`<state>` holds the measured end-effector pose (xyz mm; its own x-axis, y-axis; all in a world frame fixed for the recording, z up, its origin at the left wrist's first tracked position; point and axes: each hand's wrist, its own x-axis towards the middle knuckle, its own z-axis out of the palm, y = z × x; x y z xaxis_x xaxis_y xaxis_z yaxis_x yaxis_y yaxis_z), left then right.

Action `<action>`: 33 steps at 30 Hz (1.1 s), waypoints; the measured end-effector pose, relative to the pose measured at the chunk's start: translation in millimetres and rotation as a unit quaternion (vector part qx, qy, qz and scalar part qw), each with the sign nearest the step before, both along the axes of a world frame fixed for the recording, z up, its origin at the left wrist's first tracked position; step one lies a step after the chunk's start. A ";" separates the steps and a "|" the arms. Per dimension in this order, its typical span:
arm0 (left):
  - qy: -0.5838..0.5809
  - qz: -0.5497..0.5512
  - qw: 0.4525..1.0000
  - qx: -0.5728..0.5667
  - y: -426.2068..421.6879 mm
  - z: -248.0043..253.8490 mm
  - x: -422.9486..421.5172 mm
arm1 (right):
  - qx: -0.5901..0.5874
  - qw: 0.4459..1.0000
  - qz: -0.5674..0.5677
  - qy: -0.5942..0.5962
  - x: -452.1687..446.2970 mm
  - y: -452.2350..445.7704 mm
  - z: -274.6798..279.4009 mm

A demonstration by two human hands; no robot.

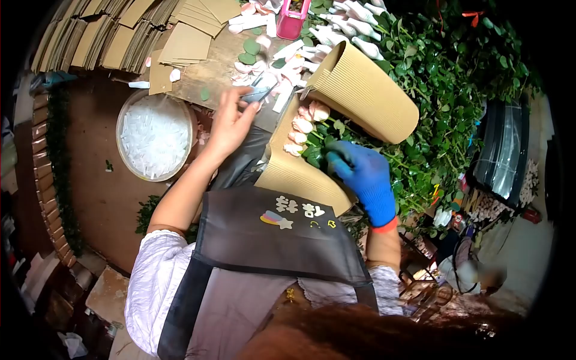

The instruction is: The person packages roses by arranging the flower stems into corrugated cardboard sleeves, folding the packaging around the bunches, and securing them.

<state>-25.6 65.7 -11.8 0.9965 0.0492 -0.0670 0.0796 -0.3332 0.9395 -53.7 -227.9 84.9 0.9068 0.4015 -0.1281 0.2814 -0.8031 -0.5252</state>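
Pale pink roses [303, 123] lie in a row inside an opened corrugated cardboard wrap [306, 180], their stems and leaves pointing right. Around the leafy stems my right hand [362, 171], in a blue knit glove with a red cuff, is closed; the leaves and cardboard partly hide its fingertips. My bare left hand [231, 120] is beyond the wrap's left side, thumb and fingers closed on a small light blue-grey tool [258, 94] whose kind I cannot make out. The raised cardboard flap [366, 90] curves up behind the roses.
Stacks of flat cardboard [96, 42] line the wooden table [198, 78]. A round bucket [123, 147] of white strips stands at left. A pink container [293, 21], loose petals and white-sleeved buds [360, 27] lie at the back. Leafy stems [432, 84] fill the right.
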 end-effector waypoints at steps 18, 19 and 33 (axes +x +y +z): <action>0.015 -0.352 0.934 0.066 -40.6 -41.9 15.3 | -0.122 0.976 0.131 0.124 12.4 23.8 -59.6; 0.017 -0.357 0.932 0.070 -39.8 -41.9 16.2 | -0.115 0.978 0.121 0.122 12.0 22.4 -53.3; 0.068 -0.311 0.948 0.029 -47.7 -35.1 19.3 | -0.168 0.973 0.129 0.093 22.6 25.0 -62.2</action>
